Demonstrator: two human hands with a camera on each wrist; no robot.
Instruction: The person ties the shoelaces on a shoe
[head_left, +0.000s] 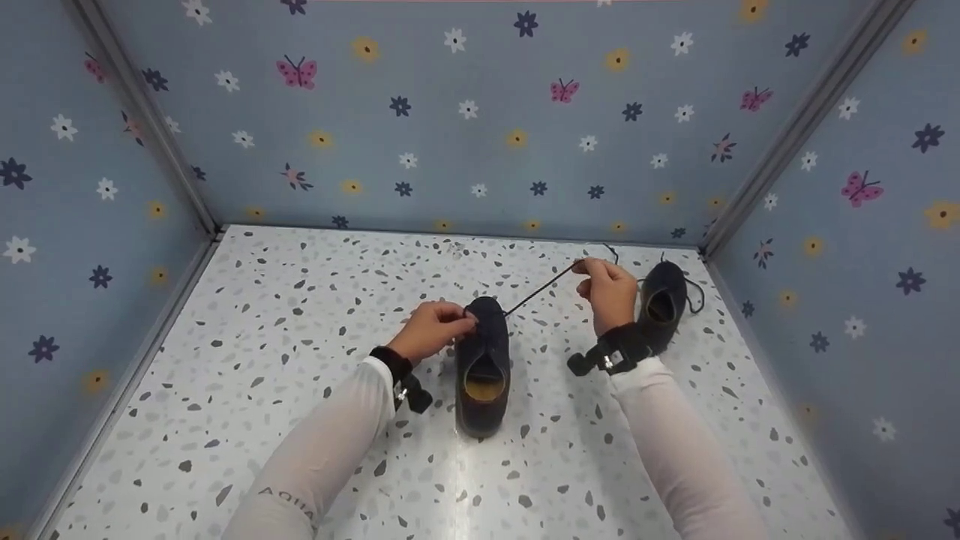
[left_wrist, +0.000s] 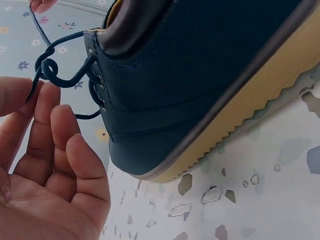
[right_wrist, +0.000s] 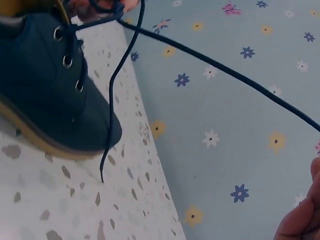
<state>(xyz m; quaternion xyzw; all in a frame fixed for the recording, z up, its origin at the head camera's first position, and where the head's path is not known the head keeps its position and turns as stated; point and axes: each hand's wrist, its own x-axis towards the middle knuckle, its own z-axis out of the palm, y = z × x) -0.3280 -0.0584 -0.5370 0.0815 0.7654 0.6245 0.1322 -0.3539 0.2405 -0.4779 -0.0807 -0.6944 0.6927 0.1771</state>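
A dark navy lace-up shoe (head_left: 484, 421) with a yellowish sole stands upright on the speckled surface, toe pointing away. At its front my left hand (head_left: 431, 330) pinches a dark shoelace between thumb and index finger, the other fingers loosely bent. The left wrist view shows a small lace loop (left_wrist: 50, 70) right above those fingertips, beside the metal eyelets. Up and to the right, my right hand (head_left: 610, 291) pinches the lace's other length (head_left: 541, 291), which runs straight from the shoe. A loose lace end (right_wrist: 111, 100) hangs past the toe in the right wrist view.
A second dark shoe (head_left: 664, 277) with loose laces stands right of my right hand, overlapped by the wrist strap (head_left: 626, 349). Flower-patterned panels (head_left: 465, 135) enclose the speckled white surface (head_left: 285, 315) at the back and both sides.
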